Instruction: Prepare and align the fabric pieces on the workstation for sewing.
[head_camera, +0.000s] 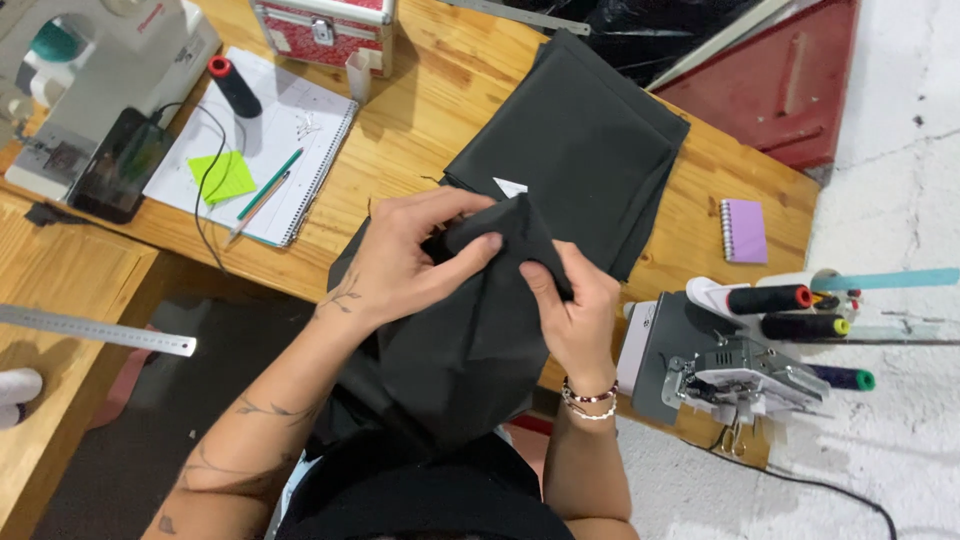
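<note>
Head view: both hands' fingers pinch black fabric (470, 330) — long axis toward the person.

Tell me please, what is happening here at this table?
A person is working with a piece of black fabric at a wooden table. The left hand and the right hand both pinch a folded corner of it near the table edge. More black cloth lies folded flat on the table behind. A sewing machine and a notebook are to the left, and a second machine with thread spools to the right.
</note>
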